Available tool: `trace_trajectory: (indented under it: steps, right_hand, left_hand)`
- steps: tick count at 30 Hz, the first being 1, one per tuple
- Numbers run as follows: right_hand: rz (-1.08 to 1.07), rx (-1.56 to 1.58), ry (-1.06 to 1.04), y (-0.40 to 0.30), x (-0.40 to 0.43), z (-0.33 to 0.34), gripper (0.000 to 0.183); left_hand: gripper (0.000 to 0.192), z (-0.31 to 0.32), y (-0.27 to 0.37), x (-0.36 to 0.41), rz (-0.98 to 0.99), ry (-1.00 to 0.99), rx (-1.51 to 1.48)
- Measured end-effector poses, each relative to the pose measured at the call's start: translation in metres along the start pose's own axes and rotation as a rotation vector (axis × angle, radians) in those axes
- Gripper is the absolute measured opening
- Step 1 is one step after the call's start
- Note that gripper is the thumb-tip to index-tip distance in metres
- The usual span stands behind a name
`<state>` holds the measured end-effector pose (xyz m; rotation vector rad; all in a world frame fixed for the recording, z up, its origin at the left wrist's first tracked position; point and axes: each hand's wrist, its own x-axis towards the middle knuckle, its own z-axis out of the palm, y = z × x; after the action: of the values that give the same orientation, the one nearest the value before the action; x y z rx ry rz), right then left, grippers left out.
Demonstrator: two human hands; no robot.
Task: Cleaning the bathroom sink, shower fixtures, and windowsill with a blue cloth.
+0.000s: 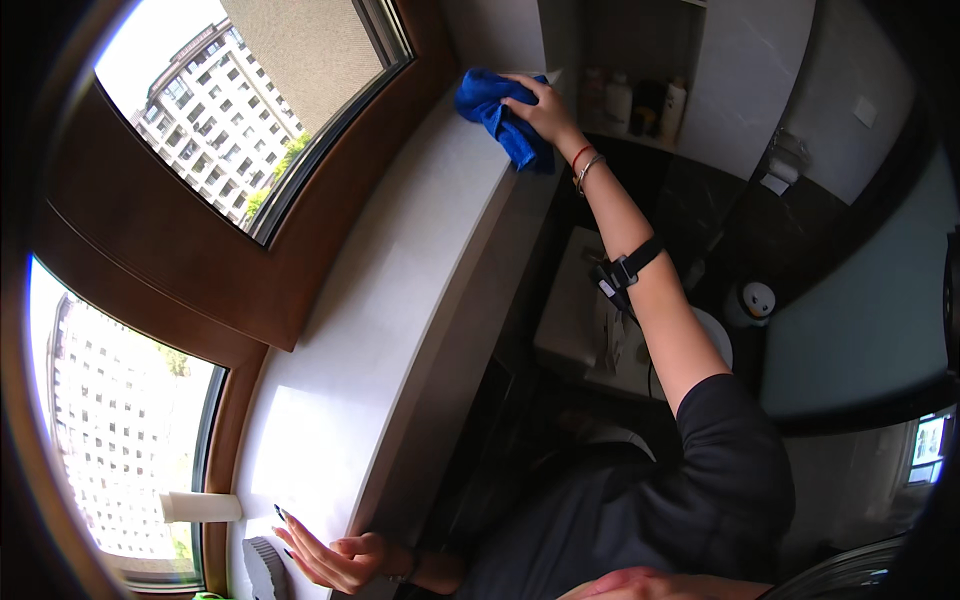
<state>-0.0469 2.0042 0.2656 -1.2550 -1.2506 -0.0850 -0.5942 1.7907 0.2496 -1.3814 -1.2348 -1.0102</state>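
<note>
My right hand (546,112) reaches to the far end of the white windowsill (405,247), gripping a bunched blue cloth (499,112). The cloth lies on the sill near the wall corner, and part of it hangs over the front edge. Low in the picture, my left hand (330,555) is above the near end of the sill, palm turned up and fingers loosely curled, holding nothing. Beside its fingertips are a white cylindrical container (201,508) and a grey ridged object (264,566), whose kind I cannot tell.
The brown window frame (225,292) runs along the sill. Several bottles (645,105) stand in a wall niche past my right hand. Below my arm are a toilet (577,300) and a small bin (752,301); a toilet paper holder (785,161) is on the wall.
</note>
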Motion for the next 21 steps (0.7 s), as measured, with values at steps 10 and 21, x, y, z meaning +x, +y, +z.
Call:
trace_trajectory:
  steps: [10, 21]
  right_hand:
    - [-0.073, -0.154, 0.402, -0.032, -0.043, 0.025, 0.042]
    - [-0.488, 0.457, -0.187, -0.28, -0.299, 0.11, 0.036]
  left_hand:
    - [0.04, -0.007, 0.017, 0.021, -0.026, -0.012, -0.093]
    - [0.084, -0.002, -0.037, -0.04, -0.217, -0.084, -0.281]
